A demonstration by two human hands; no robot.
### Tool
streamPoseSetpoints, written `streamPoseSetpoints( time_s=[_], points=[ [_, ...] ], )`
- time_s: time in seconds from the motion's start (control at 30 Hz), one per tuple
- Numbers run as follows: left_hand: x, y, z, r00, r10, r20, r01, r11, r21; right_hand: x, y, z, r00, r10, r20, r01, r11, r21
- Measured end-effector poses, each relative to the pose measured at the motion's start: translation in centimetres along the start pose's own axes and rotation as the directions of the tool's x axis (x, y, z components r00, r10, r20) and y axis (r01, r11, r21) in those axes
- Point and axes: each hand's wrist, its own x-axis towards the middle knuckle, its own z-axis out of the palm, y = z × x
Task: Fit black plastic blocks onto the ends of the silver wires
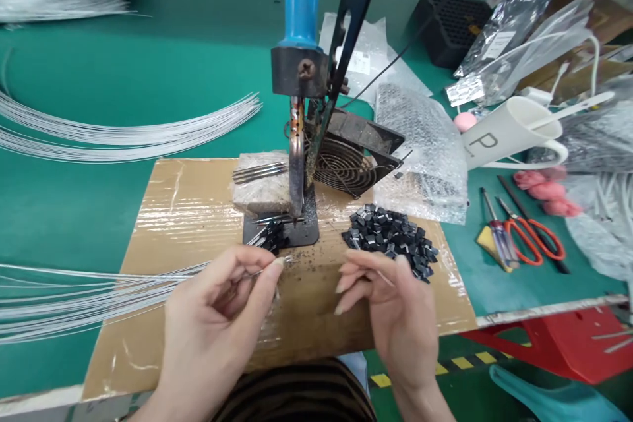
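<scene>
"What are you holding, and how does it lie?"

"My left hand (217, 316), at 7 o'clock from the middle of my view, is pinching a thin white wire (287, 259) between thumb and forefinger. The short end past my fingertips points to 3 o'clock, edging toward 2, so that part's long axis runs roughly from 9 to 3."

"And your other hand?"

"My right hand (400, 316), at 5 o'clock, is loosely open, half-bent fingertips aimed toward 9. It's just beside a heap of small black plastic pieces (390, 237) at 4 o'clock."

"What's around them?"

"A loose spread of long white wires (143, 293) at 8 o'clock, reaching toward my left hand. Between 11 and 12, a blue-handled soldering iron (297, 125), clamped upright, points its tip to 6. A black square fan with a round wire guard (351, 158) sits tilted at 2."

"The surface? The room?"

"A brown cardboard sheet with glossy tape (153, 231) on a green tabletop (148, 66). A white mug lettered P (514, 135) leans between 2 and 3, orange-handled scissors (519, 219) lie between 3 and 4. Past the table edge, a red plastic stool (573, 343) stands at 4, and yellow-and-black floor striping (462, 362) shows at 5."
</scene>
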Motion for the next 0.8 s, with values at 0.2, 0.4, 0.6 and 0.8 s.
streamPoseSetpoints(
  time_s=[0.2,0.4,0.6,0.8],
  points=[
    [0.4,-0.3,-0.2,0.999,0.02,0.046,-0.021,1.0,0.014,0.8,-0.8,-2.5,0.941,-0.334,0.048,0.252,0.601,-0.758],
    [-0.3,0.7,0.5,0.995,-0.101,0.015,0.101,0.995,-0.024,1.6,0.6,-2.3,0.858,-0.414,0.304,0.4,0.169,-0.901],
    [-0.2,-0.1,0.0,0.999,-0.009,0.041,0.008,1.0,0.018,2.4,0.4,-2.3,0.813,-0.437,0.383,0.446,0.046,-0.894],
    [0.1,-1.4,-0.5,0.992,0.085,0.091,-0.094,0.992,0.089,1.4,-0.5,-1.0,0.928,-0.352,0.12,0.292,0.492,-0.82]
  ],
)
